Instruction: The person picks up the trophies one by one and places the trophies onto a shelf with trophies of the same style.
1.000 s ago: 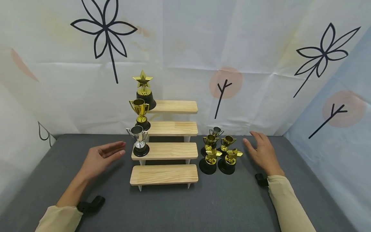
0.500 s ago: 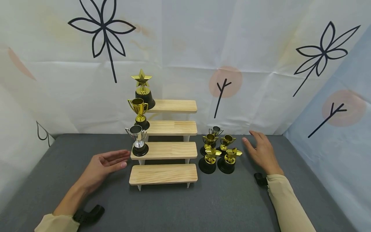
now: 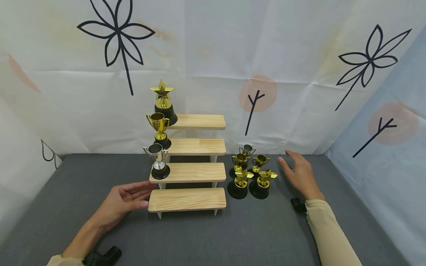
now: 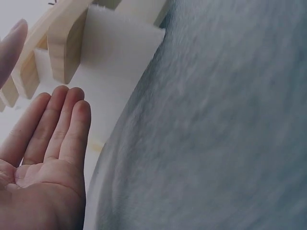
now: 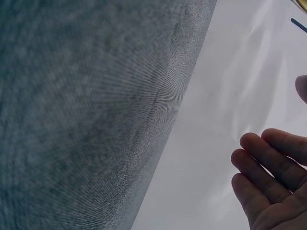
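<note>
A stepped wooden display stand (image 3: pixel 188 199) stands mid-table. On its left side, one per tier, are a gold star trophy (image 3: pixel 163 101), a gold cup trophy (image 3: pixel 159 125) and a silver cup trophy (image 3: pixel 158 159); the bottom tier is bare. My left hand (image 3: pixel 124 201), fingers straight, is at the left end of the lower tiers; whether it touches the wood I cannot tell. In the left wrist view its fingertips (image 4: pixel 82 112) are near a plank end (image 4: pixel 64 52). To the right of several grouped trophies (image 3: pixel 240 184), my right hand (image 3: pixel 299 175) holds nothing, fingers extended.
The grouped trophies include a silver cup (image 3: pixel 247 149), gold cups (image 3: pixel 260 160) and gold star-topped ones (image 3: pixel 264 179). A grey cloth (image 3: pixel 199 244) covers the table. Behind it hangs a white printed backdrop (image 3: pixel 206 44); a light blue panel (image 3: pixel 399 177) closes the right side.
My left hand has moved down and a little right, from beside the silver cup trophy to the left end of the lower tiers. My right hand and the trophies have stayed put.
</note>
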Demonstrator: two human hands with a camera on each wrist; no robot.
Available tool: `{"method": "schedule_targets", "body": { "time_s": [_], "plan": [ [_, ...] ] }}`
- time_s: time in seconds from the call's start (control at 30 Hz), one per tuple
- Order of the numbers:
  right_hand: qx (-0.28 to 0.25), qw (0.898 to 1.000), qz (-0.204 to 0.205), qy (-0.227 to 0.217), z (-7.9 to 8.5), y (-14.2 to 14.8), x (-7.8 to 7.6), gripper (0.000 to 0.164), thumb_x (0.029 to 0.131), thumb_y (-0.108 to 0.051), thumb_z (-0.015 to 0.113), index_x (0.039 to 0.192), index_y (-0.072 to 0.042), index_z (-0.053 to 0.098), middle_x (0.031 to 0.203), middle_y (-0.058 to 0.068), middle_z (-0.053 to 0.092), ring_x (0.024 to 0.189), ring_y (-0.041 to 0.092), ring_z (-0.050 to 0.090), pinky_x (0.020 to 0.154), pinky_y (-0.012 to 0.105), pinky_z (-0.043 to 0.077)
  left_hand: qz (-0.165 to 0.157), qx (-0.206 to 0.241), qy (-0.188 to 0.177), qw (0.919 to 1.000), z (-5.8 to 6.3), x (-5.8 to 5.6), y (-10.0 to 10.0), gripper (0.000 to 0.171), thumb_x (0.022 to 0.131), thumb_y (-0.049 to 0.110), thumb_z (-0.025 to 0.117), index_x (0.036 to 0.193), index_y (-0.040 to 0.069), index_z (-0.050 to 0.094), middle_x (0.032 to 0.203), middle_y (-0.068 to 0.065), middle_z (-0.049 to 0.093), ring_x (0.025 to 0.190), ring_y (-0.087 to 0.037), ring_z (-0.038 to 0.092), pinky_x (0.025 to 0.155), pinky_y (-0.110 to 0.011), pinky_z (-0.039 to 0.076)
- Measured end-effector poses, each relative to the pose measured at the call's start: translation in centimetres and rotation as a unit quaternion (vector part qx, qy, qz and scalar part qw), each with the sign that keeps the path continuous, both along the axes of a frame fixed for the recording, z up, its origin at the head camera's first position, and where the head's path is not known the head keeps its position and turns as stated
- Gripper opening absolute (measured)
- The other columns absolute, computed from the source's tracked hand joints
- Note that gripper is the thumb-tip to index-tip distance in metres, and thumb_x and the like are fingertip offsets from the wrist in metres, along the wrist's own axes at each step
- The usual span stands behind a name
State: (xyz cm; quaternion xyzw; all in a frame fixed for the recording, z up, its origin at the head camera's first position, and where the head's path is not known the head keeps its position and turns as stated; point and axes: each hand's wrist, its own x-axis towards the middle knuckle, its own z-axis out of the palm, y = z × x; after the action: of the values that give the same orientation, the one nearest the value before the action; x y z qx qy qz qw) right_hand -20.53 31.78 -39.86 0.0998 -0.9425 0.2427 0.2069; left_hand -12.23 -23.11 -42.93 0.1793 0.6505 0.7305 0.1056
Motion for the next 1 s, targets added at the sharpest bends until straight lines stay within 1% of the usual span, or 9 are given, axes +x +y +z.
{"method": "schedule_targets", "body": {
  "time_s": [0.1, 0.17, 0.3, 0.4, 0.57, 0.67, 0.87, 1.0],
  "plan": [
    [-0.001, 1.000, -0.002, -0.004, -0.1, 0.0, 0.0, 0.055, 0.105, -0.030, 0.059, 0.140, 0.011, 0.052, 0.139, 0.034, 0.051, 0.128, 0.054, 0.046, 0.104, 0.071, 0.040, -0.014, 0.015, 0.004, 0.9998, -0.3, 0.1, 0.2, 0.058, 0.089, -0.016, 0.066, 0.143, -0.016, 0.044, 0.137, -0.004, 0.063, 0.125, -0.015, 0.061, 0.103, -0.032, 0.052],
    [0.000, 1.000, -0.004, -0.006, -0.1, -0.1, 0.0, 0.055, 0.105, -0.031, 0.058, 0.140, 0.011, 0.051, 0.139, 0.034, 0.050, 0.128, 0.054, 0.046, 0.104, 0.071, 0.040, -0.029, 0.028, 0.008, 0.9992, -0.6, 0.2, 0.2, 0.059, 0.089, -0.017, 0.065, 0.143, -0.018, 0.043, 0.138, -0.003, 0.063, 0.127, -0.015, 0.059, 0.104, -0.031, 0.051],
    [-0.002, 1.000, -0.004, -0.005, -0.1, -0.1, 0.1, 0.054, 0.105, -0.030, 0.059, 0.140, 0.011, 0.052, 0.139, 0.034, 0.051, 0.128, 0.054, 0.046, 0.104, 0.071, 0.040, -0.050, 0.045, 0.010, 0.9977, -0.8, 0.2, 0.3, 0.060, 0.089, -0.019, 0.063, 0.145, -0.016, 0.043, 0.140, -0.001, 0.061, 0.130, -0.015, 0.057, 0.106, -0.031, 0.050],
    [-0.004, 1.000, -0.002, 0.000, -0.1, -0.1, 0.0, 0.053, 0.105, -0.028, 0.060, 0.140, 0.011, 0.052, 0.138, 0.034, 0.051, 0.127, 0.053, 0.047, 0.104, 0.071, 0.040, -0.053, 0.046, 0.003, 0.9975, -1.0, 0.2, 0.3, 0.061, 0.088, -0.018, 0.063, 0.145, -0.016, 0.042, 0.141, 0.000, 0.060, 0.130, -0.015, 0.056, 0.106, -0.031, 0.050],
    [-0.004, 1.000, 0.003, 0.002, -0.1, -0.1, -0.1, 0.053, 0.104, -0.028, 0.060, 0.140, 0.010, 0.052, 0.138, 0.034, 0.052, 0.127, 0.053, 0.048, 0.104, 0.070, 0.041, -0.057, 0.045, -0.002, 0.9974, -1.1, 0.4, 0.3, 0.064, 0.087, -0.019, 0.065, 0.144, -0.023, 0.035, 0.141, -0.001, 0.059, 0.128, -0.016, 0.058, 0.105, -0.032, 0.051],
    [-0.006, 1.000, 0.005, 0.003, -0.1, -0.1, -0.1, 0.053, 0.104, -0.028, 0.060, 0.140, 0.010, 0.052, 0.138, 0.034, 0.052, 0.127, 0.053, 0.048, 0.104, 0.070, 0.041, -0.067, 0.048, 0.003, 0.9966, -1.3, 0.5, 0.2, 0.066, 0.086, -0.020, 0.066, 0.143, -0.025, 0.033, 0.141, -0.002, 0.059, 0.128, -0.018, 0.058, 0.105, -0.033, 0.051],
    [-0.020, 1.000, 0.006, -0.001, 0.2, -0.3, -0.1, 0.052, 0.104, -0.027, 0.061, 0.140, 0.010, 0.053, 0.137, 0.033, 0.053, 0.127, 0.052, 0.048, 0.104, 0.070, 0.041, -0.070, 0.042, 0.016, 0.9965, -1.6, 0.4, 0.2, 0.070, 0.083, -0.020, 0.069, 0.144, -0.023, 0.034, 0.141, 0.000, 0.059, 0.129, -0.017, 0.057, 0.107, -0.032, 0.050],
    [-0.052, 0.999, 0.002, -0.016, 0.5, -0.4, 0.0, 0.051, 0.105, -0.030, 0.059, 0.140, 0.008, 0.055, 0.138, 0.030, 0.056, 0.129, 0.049, 0.048, 0.105, 0.068, 0.041, -0.076, 0.042, 0.020, 0.9960, -1.7, 0.3, 0.3, 0.072, 0.082, -0.021, 0.070, 0.144, -0.023, 0.034, 0.143, 0.000, 0.058, 0.130, -0.016, 0.056, 0.107, -0.032, 0.049]
  ]
}}
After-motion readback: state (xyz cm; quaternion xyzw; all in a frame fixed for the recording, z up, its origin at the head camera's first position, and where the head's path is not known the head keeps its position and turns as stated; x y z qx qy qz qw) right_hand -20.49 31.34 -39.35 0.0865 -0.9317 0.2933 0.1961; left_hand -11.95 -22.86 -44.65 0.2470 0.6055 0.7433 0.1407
